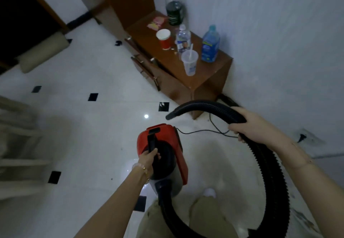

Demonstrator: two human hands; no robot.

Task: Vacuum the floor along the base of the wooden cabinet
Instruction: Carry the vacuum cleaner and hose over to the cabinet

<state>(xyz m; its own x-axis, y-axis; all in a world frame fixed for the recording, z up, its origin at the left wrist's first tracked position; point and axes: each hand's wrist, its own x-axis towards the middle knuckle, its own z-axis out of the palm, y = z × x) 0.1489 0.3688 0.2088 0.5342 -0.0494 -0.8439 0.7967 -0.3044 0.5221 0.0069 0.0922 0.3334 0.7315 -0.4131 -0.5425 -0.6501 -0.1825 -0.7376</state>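
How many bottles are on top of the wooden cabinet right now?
3: a tall clear plastic bottle with dark contents at the back, a small clear water bottle in the middle, and a blue plastic bottle at the right edge. None appears hidden.

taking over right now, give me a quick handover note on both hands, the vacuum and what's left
Left grip holds the red vacuum by its top handle.
Right grip holds the black hose near its tip, which hangs by the near corner of the wooden cabinet, apparently off the floor.
Done: hose is at the cabinet.
Left: lower the tip, run it along the base, mind the thin cord there.
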